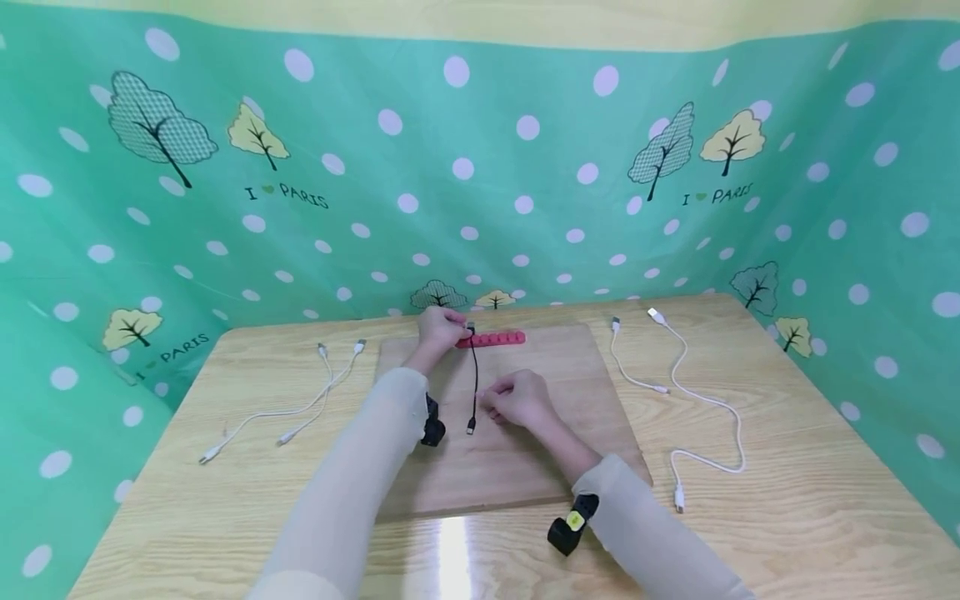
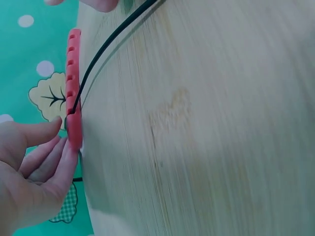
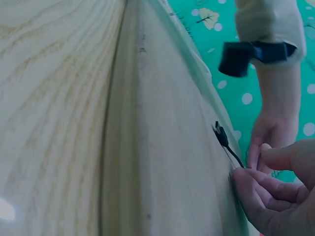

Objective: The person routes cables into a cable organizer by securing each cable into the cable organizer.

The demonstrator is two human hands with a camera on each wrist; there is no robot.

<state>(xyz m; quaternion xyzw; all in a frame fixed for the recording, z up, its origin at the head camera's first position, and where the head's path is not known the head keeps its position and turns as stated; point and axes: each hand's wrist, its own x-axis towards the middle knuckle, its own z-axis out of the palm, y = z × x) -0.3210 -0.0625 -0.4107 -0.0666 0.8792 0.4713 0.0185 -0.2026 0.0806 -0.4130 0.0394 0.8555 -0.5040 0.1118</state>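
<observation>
My left hand [image 1: 441,327] is at the left end of a red cable clip strip [image 1: 501,338] near the back of a wooden board. In the left wrist view its thumb presses the end of the strip [image 2: 73,78], with the other fingers against the underside. A short black USB cable [image 1: 476,375] sits in the slot there and runs forward over the board. Its near plug [image 3: 221,133] lies free at the lower end. Beside the cable's lower half, my right hand [image 1: 517,398] hovers with loosely bent fingers, fingertips close to the cord.
Two white cables [image 1: 306,408] lie crossed on the table to the left. To the right are a short white cable [image 1: 628,373] and a longer curved one [image 1: 738,433]. The wooden board [image 1: 442,487] lies mid-table, with a green dotted curtain [image 1: 495,183] behind.
</observation>
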